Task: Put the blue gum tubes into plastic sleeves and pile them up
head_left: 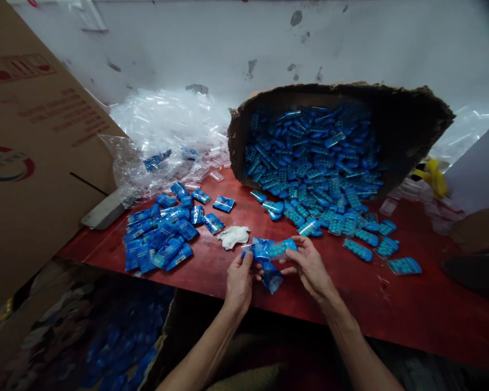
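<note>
Hands [239,279] [308,264] grip blue packets [269,251] together; contents blurred, box [407,125] part hidden.

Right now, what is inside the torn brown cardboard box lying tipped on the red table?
The torn brown cardboard box holds a heap of small blue packets spilling onto the red table. Anything beneath the heap is covered.

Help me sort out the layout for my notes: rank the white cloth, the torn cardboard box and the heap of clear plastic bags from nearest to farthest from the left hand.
1. white cloth, just above the left hand.
2. torn cardboard box, upper right.
3. heap of clear plastic bags, upper left; close to the box in distance, so the order is uncertain.
</note>
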A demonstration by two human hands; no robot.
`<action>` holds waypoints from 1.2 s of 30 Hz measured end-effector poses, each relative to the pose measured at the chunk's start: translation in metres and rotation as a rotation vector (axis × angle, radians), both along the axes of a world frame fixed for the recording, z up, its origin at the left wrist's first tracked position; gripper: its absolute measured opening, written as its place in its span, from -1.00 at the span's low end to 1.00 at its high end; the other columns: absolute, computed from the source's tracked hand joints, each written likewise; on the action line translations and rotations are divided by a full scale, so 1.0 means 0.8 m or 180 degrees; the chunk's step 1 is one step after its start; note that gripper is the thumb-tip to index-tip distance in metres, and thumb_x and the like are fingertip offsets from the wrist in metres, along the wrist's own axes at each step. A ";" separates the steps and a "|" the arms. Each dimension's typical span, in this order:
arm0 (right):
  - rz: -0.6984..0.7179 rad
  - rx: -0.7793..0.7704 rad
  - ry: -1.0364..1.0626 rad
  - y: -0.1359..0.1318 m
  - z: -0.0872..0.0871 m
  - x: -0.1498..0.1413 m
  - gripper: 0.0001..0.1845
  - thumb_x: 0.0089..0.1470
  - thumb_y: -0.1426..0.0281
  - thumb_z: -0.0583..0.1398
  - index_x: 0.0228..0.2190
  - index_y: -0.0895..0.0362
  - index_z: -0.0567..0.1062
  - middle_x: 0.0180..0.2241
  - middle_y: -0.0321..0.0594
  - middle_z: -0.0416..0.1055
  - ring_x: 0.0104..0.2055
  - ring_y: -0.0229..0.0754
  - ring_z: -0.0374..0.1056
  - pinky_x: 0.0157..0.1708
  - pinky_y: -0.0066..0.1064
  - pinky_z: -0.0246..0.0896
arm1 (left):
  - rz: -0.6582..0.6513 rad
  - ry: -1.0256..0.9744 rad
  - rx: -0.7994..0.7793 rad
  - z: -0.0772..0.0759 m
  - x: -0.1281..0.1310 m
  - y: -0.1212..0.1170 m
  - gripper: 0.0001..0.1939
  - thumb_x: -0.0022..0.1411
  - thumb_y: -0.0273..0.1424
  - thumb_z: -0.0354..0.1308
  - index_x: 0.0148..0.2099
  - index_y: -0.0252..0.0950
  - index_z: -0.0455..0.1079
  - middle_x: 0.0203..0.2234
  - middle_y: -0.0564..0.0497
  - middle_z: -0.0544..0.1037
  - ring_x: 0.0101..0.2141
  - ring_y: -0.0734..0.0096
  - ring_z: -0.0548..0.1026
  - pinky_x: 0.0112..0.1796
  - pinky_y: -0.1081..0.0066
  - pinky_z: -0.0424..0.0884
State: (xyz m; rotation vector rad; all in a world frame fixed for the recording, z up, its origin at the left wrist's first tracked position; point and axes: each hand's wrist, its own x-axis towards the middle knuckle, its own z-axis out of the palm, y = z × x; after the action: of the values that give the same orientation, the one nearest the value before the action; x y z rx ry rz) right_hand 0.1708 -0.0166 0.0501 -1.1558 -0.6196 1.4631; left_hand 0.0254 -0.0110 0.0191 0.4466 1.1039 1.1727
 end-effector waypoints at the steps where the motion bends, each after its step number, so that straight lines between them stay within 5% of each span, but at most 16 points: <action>1: 0.0013 0.0019 0.0032 -0.002 -0.001 -0.001 -0.58 -0.21 0.39 0.23 -0.29 0.07 0.15 -0.51 -0.43 0.31 -0.54 -0.30 0.35 -0.70 -0.52 0.31 | 0.0006 0.0032 0.0034 0.001 0.000 0.000 -0.68 -0.09 -0.18 0.19 -0.41 -0.35 0.28 -0.73 0.11 0.39 -0.70 0.55 0.33 -0.67 0.56 0.19; 13: -0.0056 0.0244 -0.0638 -0.019 -0.028 -0.025 -0.56 -0.19 0.26 0.22 -0.33 0.07 0.10 -0.52 -0.44 0.27 -0.60 -0.29 0.34 -0.70 -0.46 0.31 | 0.0031 0.0136 0.0099 0.009 -0.001 -0.001 -0.64 -0.14 -0.16 0.20 -0.39 -0.35 0.32 -0.68 0.09 0.42 -0.68 0.54 0.36 -0.66 0.54 0.27; 21: 0.0178 0.1062 -0.2532 -0.036 -0.029 -0.037 -0.73 -0.10 0.34 0.17 -0.29 0.11 0.28 -0.39 -0.25 0.32 -0.38 -0.22 0.30 -0.35 -0.37 0.24 | -0.0464 -0.0620 -0.0562 0.007 -0.008 -0.002 -0.75 -0.05 -0.27 0.19 -0.34 -0.35 0.36 -0.51 0.02 0.49 -0.51 0.48 0.45 -0.48 0.48 0.38; 28: 0.0987 0.0789 -0.0597 -0.021 -0.013 -0.023 -0.75 -0.07 0.36 0.14 -0.30 0.07 0.21 -0.54 -0.41 0.24 -0.60 -0.34 0.25 -0.57 -0.44 0.25 | -0.1443 -0.1276 -0.0299 0.019 -0.034 0.005 -0.81 0.02 -0.39 0.14 -0.27 -0.36 0.37 -0.39 -0.06 0.52 -0.41 0.39 0.47 -0.42 0.45 0.36; 33: 0.0869 0.0979 -0.0998 -0.023 -0.008 -0.023 -0.59 -0.18 0.45 0.22 -0.21 0.04 0.31 -0.41 -0.36 0.29 -0.44 -0.34 0.26 -0.42 -0.48 0.21 | -0.1662 -0.1087 0.0038 0.031 -0.026 0.007 -0.74 -0.02 -0.48 0.17 -0.19 -0.33 0.37 -0.40 -0.02 0.50 -0.48 0.51 0.43 -0.45 0.52 0.31; 36: 0.1046 0.0760 -0.0479 -0.022 -0.010 -0.022 -0.39 -0.22 0.46 0.24 -0.07 -0.01 0.21 -0.43 -0.37 0.29 -0.50 -0.35 0.23 -0.54 -0.52 0.19 | -0.1752 -0.1050 0.0093 0.030 -0.024 0.007 -0.73 -0.03 -0.47 0.18 -0.20 -0.35 0.37 -0.40 -0.03 0.49 -0.47 0.50 0.42 -0.43 0.51 0.30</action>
State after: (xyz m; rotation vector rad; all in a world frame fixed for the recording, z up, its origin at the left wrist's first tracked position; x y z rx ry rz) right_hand 0.1534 -0.0341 0.0418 -1.0142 -1.1001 1.5321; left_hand 0.0066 -0.0052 0.0435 0.5172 0.6209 0.7396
